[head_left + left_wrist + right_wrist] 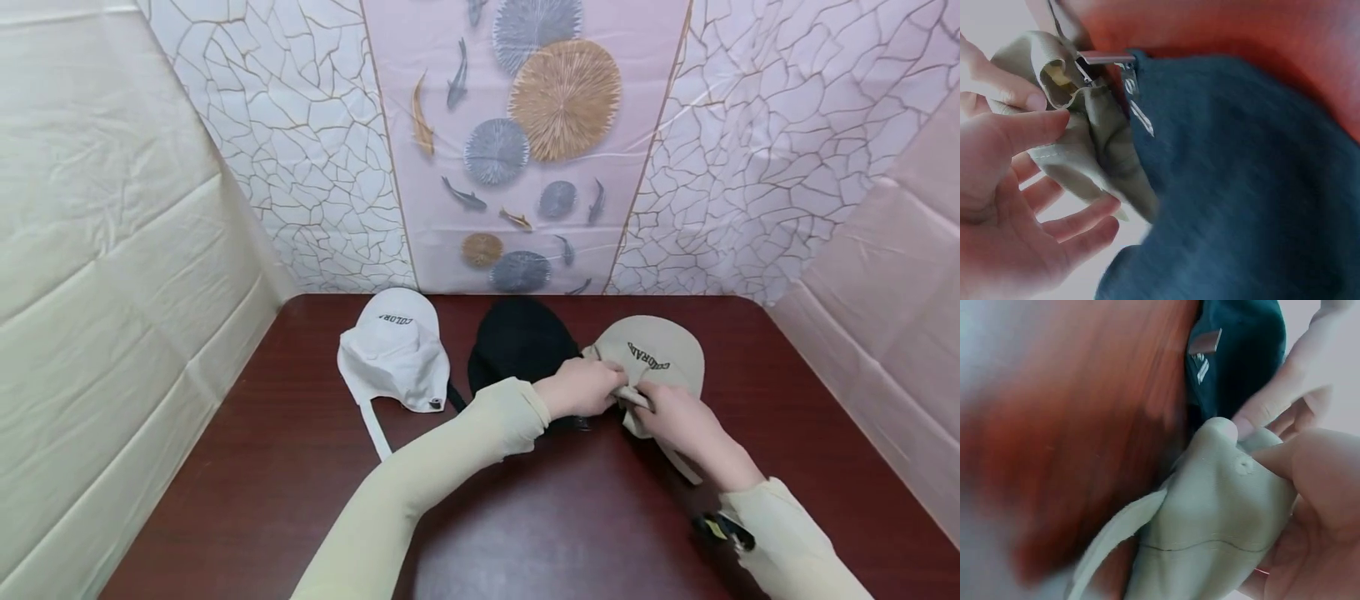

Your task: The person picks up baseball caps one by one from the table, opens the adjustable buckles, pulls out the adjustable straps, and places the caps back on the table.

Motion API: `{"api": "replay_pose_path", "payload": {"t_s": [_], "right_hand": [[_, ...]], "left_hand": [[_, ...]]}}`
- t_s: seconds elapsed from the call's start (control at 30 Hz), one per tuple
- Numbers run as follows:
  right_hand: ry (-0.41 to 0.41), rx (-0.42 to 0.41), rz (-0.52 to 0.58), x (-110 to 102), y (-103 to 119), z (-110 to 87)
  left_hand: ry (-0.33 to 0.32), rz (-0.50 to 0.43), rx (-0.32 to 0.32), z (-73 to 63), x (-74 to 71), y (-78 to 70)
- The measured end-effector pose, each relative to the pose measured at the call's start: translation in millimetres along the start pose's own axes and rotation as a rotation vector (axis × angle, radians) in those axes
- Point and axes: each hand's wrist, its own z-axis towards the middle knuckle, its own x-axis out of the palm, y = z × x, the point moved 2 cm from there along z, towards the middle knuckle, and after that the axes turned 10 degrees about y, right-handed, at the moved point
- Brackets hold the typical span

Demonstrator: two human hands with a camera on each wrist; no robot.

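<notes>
A beige baseball cap (667, 337) with dark lettering lies on the right of the table, its back edge towards me. My left hand (587, 387) holds that edge from the left, thumb on the rim and fingers along the fabric in the left wrist view. From the right, my right hand (678, 419) pinches the same rim, close to the left fingertips. A loose beige strap (1116, 530) hangs from the cap. The black cap (520, 337) lies just left, partly behind my left hand and forearm; its metal buckle (1107, 57) shows in the left wrist view.
A white cap (397, 337) lies at the far left of the row, its strap (375, 429) trailing forward. The dark red tabletop (555, 517) stretches in front of the caps. Cloth-covered walls (322, 167) stand behind and at both sides. A black device (723, 530) sits at my right wrist.
</notes>
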Motion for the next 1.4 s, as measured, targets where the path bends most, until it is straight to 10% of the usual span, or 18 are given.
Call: {"api": "replay_pose_path", "payload": {"t_s": [0.5, 0.87, 1.4], "right_hand": [[-0.041, -0.065, 0.044, -32.6, 13.9, -53.9], [-0.298, -0.095, 0.065, -83.6, 15.9, -69.7], [-0.350, 0.140, 0.326, -60.8, -49.2, -111.5]], "left_hand": [[-0.178, 0.086, 0.129, -31.5, -28.1, -16.9], [-0.171, -0.223, 0.162, -31.6, -84.7, -6.6], [-0.162, -0.330, 0.128, -34.5, -100.9, -1.9]]}}
